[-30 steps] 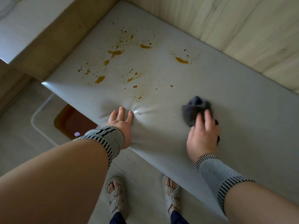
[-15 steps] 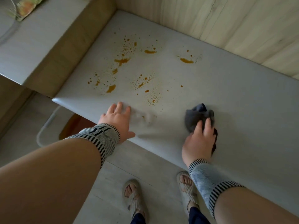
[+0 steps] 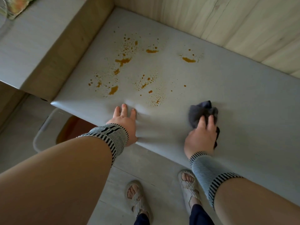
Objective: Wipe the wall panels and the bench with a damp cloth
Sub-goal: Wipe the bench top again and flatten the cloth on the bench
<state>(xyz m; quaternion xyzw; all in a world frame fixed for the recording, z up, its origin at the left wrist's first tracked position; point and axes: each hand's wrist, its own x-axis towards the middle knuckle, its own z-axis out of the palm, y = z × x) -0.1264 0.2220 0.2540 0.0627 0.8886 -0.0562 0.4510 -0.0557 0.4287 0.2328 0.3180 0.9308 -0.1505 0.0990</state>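
A grey padded bench (image 3: 235,95) runs along pale wooden wall panels (image 3: 227,18). Orange-brown stains (image 3: 123,61) spatter its left half. My right hand (image 3: 201,137) presses a crumpled dark grey cloth (image 3: 200,112) onto the bench near the front edge, right of the stains, with its fingers lying over the cloth. My left hand (image 3: 125,121) rests flat on the bench's front edge with fingers straight, and the padding dents under it.
A grey-topped table (image 3: 32,46) with a wooden side abuts the bench's left end. A white bin (image 3: 45,125) with a brown inside stands on the floor under the bench corner. My sandalled feet (image 3: 162,197) stand on pale floor boards.
The view has shifted so the bench sits lower in frame. My left hand has slid a little right along the front edge. The right hand with the cloth stays in much the same spot.
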